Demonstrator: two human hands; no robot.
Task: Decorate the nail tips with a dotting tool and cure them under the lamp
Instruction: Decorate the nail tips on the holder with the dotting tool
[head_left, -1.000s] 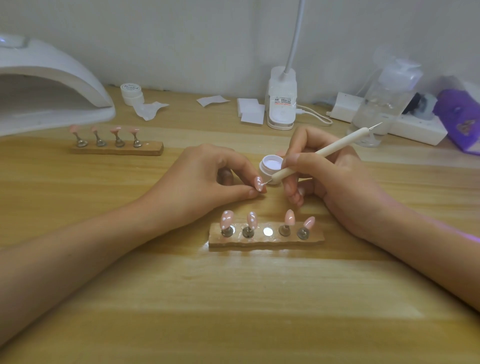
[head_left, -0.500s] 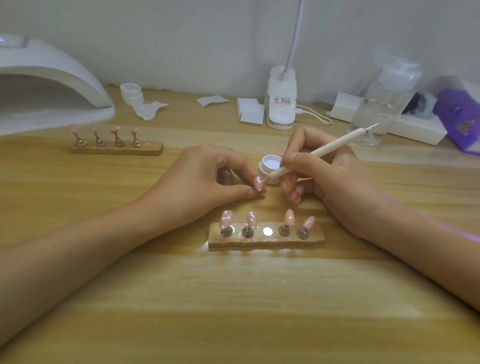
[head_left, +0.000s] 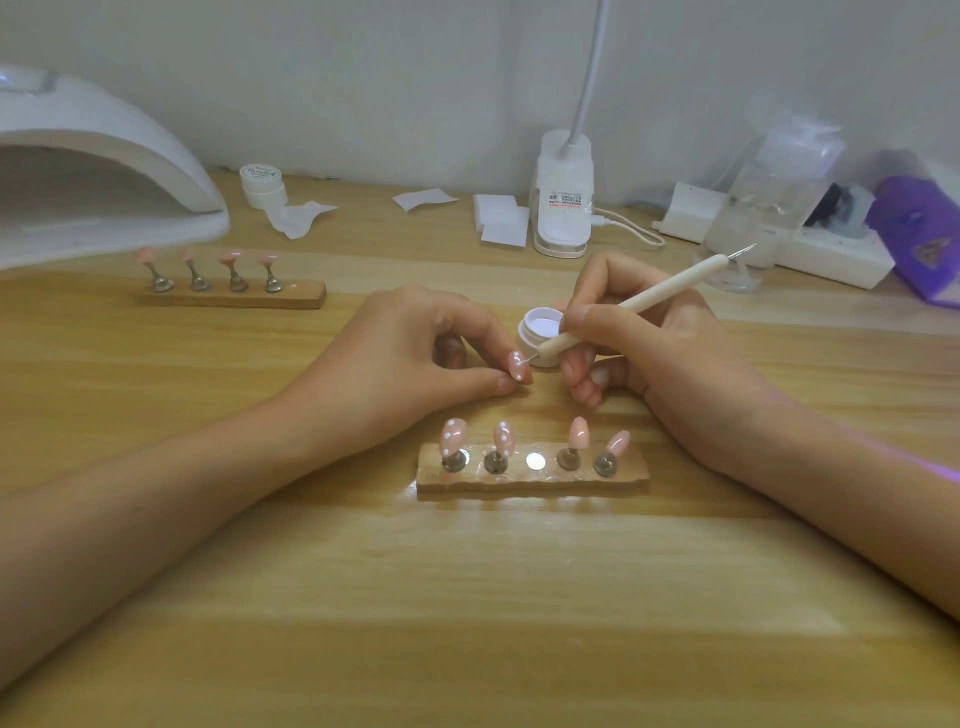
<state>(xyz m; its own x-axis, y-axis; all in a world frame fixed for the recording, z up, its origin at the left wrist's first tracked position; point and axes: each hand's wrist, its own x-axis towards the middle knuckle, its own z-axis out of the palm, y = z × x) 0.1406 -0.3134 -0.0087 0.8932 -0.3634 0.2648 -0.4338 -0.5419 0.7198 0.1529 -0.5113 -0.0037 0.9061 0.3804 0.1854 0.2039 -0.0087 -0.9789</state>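
My left hand (head_left: 415, 358) pinches a pink nail tip (head_left: 518, 366) with white dots between thumb and forefinger. My right hand (head_left: 649, 348) grips a cream dotting tool (head_left: 639, 304) like a pen, its metal point touching that nail tip. A small open white pot (head_left: 540, 327) sits just behind the tool's point. In front of both hands lies a wooden holder (head_left: 532, 475) with several pink tips on metal stands; the two left ones carry white dots, and the middle seat is bare. The white curing lamp (head_left: 104, 171) stands at the far left.
A second wooden holder (head_left: 231, 293) with several pink tips lies before the lamp. Along the back stand a white jar (head_left: 263, 184), paper wipes (head_left: 501, 221), a desk lamp base (head_left: 563, 200), a clear bottle (head_left: 769, 202), a power strip (head_left: 831, 254) and a purple object (head_left: 919, 234).
The right hand shifted slightly, keeping the tool's point at the held nail tip. The left hand stayed put.
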